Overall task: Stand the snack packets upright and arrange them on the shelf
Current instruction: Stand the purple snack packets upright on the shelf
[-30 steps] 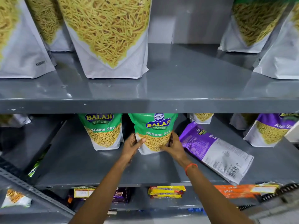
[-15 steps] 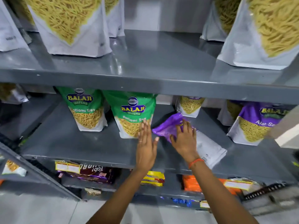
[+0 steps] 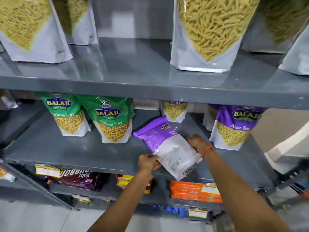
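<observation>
The purple Aloo Sev packet (image 3: 165, 146) lies flat, its long axis diagonal, top end rearward; left hand (image 3: 148, 162) and right hand (image 3: 196, 142) pinch its near sides

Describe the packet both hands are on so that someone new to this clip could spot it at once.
Find the grey middle shelf, under the row of big white pouches. Right of the two upright green Ratlami Sev packets lies a purple Aloo Sev packet, gripped by the left hand and right hand. It alone lies flat, back panel and barcode up, white bottom end overhanging the shelf's front edge.
</observation>
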A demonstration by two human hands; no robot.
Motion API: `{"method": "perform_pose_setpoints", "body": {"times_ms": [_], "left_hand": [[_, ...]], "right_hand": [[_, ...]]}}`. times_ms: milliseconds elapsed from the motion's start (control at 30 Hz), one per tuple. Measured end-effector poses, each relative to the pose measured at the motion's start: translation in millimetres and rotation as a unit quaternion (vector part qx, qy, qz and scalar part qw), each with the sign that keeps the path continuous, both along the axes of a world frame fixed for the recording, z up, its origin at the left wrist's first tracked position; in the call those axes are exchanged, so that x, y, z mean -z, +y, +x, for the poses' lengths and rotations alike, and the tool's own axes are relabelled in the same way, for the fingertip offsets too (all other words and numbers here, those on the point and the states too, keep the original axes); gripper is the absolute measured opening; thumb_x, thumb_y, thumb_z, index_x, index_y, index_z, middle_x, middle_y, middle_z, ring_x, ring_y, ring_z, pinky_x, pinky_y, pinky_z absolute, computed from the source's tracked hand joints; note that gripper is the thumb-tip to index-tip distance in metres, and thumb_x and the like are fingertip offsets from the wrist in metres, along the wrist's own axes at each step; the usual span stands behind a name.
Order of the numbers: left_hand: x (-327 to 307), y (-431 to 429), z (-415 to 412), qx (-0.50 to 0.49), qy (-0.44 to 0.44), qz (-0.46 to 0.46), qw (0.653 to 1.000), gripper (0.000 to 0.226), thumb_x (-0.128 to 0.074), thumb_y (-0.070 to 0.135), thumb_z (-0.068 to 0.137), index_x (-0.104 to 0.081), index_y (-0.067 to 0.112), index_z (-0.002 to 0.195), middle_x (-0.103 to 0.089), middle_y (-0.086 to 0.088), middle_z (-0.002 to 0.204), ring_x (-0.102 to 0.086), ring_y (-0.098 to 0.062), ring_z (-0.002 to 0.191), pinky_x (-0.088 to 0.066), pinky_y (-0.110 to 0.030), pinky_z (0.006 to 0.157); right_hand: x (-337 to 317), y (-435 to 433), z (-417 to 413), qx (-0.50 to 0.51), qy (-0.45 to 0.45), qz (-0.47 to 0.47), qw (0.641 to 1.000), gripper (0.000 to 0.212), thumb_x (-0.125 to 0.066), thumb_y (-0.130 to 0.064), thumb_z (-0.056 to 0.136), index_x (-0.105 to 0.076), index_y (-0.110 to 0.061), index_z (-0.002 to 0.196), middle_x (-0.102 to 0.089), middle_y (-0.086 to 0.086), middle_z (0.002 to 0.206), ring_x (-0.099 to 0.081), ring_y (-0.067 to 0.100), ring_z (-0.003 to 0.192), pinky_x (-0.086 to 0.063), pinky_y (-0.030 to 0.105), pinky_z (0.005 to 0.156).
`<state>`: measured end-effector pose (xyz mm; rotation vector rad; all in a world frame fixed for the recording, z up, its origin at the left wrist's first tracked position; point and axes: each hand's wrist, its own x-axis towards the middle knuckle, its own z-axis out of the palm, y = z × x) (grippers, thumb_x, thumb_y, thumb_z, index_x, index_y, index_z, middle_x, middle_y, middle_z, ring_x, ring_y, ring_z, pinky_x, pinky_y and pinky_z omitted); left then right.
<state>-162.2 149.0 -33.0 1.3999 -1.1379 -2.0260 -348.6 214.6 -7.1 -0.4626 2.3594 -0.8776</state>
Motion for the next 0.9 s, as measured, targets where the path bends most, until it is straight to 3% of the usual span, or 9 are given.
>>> {"method": "perform_pose_setpoints", "body": {"times_ms": [100, 200, 333, 400, 533, 667, 767, 833, 900], "left_hand": [[-2.6, 0.5, 0.4, -0.018, 0.025, -0.05, 0.998, 0.026, -0.054, -0.006, 0.085, -0.054, 0.008, 0.063, -0.063, -0.009, 0.063, -0.063, -0.012, 0.045, -0.054, -0.023, 0.043], [-3.5, -2.1, -2.7, -0.049, 0.061, -0.133, 0.988, 0.021, -0.059, 0.001, 0.085, -0.061, 0.013, 0.068, -0.063, -0.008, 0.071, -0.059, -0.025, 0.072, -0.053, -0.03, 0.058], [-8.0, -20.3, -18.3, -0.03, 0.079, -0.236, 0.968, 0.008, -0.057, 0.006, 0.088, -0.063, 0.001, 0.086, -0.067, -0.016, 0.09, -0.062, -0.028, 0.091, -0.051, -0.046, 0.087], [-11.3, -32.8, -28.6, -0.015, 0.066, -0.275, 0.959, 0.009, -0.054, 0.004, 0.088, -0.06, -0.002, 0.083, -0.066, -0.024, 0.086, -0.055, -0.02, 0.084, -0.049, -0.044, 0.085], [-13.6, -44.3, -38.2, 0.009, -0.012, -0.353, 0.935, 0.013, -0.056, 0.003, 0.087, -0.066, -0.002, 0.093, -0.071, -0.025, 0.1, -0.061, -0.019, 0.086, -0.044, -0.03, 0.079], [-1.8, -8.5, -30.3, 0.032, -0.009, -0.399, 0.916, 0.023, -0.067, 0.006, 0.079, -0.063, 0.004, 0.102, -0.061, -0.015, 0.101, -0.063, -0.031, 0.093, -0.049, -0.027, 0.082], [8.1, 16.3, -35.6, 0.138, 0.0, -0.399, 0.906, 0.05, -0.073, 0.017, 0.076, -0.055, 0.007, 0.121, -0.055, -0.011, 0.12, -0.055, -0.023, 0.113, -0.047, -0.04, 0.098], [8.7, 16.5, -41.3, 0.137, 0.01, -0.374, 0.917, 0.067, -0.076, 0.022, 0.073, -0.045, 0.009, 0.13, -0.052, -0.006, 0.13, -0.05, -0.017, 0.12, -0.043, -0.036, 0.103], [8.7, 11.5, -44.9, 0.133, 0.031, -0.35, 0.927, 0.075, -0.079, 0.027, 0.069, -0.04, 0.011, 0.13, -0.052, -0.001, 0.13, -0.051, -0.013, 0.118, -0.043, -0.029, 0.1]], "right_hand": [[11.1, 6.4, -1.0, 0.058, -0.075, -0.141, 0.985, 0.012, -0.059, -0.008, 0.087, -0.067, 0.0, 0.084, -0.062, 0.005, 0.06, -0.053, 0.015, 0.052, -0.042, 0.026, 0.053], [13.0, 6.2, -3.7, 0.111, -0.065, -0.262, 0.957, 0.019, -0.051, -0.004, 0.091, -0.066, 0.004, 0.1, -0.066, 0.008, 0.085, -0.058, 0.017, 0.076, -0.047, 0.029, 0.072], [4.1, 2.2, -6.6, 0.125, -0.008, -0.361, 0.924, 0.017, -0.046, 0.001, 0.092, -0.063, -0.001, 0.093, -0.059, 0.008, 0.092, -0.051, 0.007, 0.068, -0.046, 0.008, 0.063], [3.8, 4.1, -6.9, 0.129, 0.024, -0.386, 0.913, 0.017, -0.046, 0.002, 0.091, -0.062, -0.003, 0.093, -0.06, 0.009, 0.093, -0.052, 0.008, 0.07, -0.045, 0.002, 0.062], [20.1, 17.8, -2.1, 0.127, 0.043, -0.405, 0.904, 0.013, -0.048, 0.003, 0.092, -0.059, -0.002, 0.094, -0.06, 0.012, 0.098, -0.054, 0.013, 0.088, -0.044, 0.026, 0.088], [28.5, 23.9, 3.8, 0.127, 0.081, -0.387, 0.91, 0.03, -0.037, 0.023, 0.081, -0.055, 0.0, 0.088, -0.057, 0.011, 0.096, -0.054, -0.013, 0.068, -0.045, 0.011, 0.072], [28.2, 24.4, 16.1, 0.117, 0.084, -0.371, 0.917, 0.041, -0.034, 0.027, 0.073, -0.05, -0.009, 0.063, -0.058, 0.006, 0.085, -0.05, -0.001, 0.072, -0.043, 0.017, 0.069], [34.2, 26.8, 28.6, 0.101, 0.072, -0.363, 0.924, 0.046, -0.035, 0.027, 0.073, -0.047, -0.014, 0.057, -0.057, 0.001, 0.069, -0.049, -0.004, 0.065, -0.042, 0.022, 0.066], [40.9, 29.1, 43.9, 0.102, 0.062, -0.373, 0.92, 0.045, -0.036, 0.027, 0.074, -0.049, -0.013, 0.058, -0.067, 0.011, 0.08, -0.059, 0.005, 0.075, -0.046, 0.028, 0.074]]}}
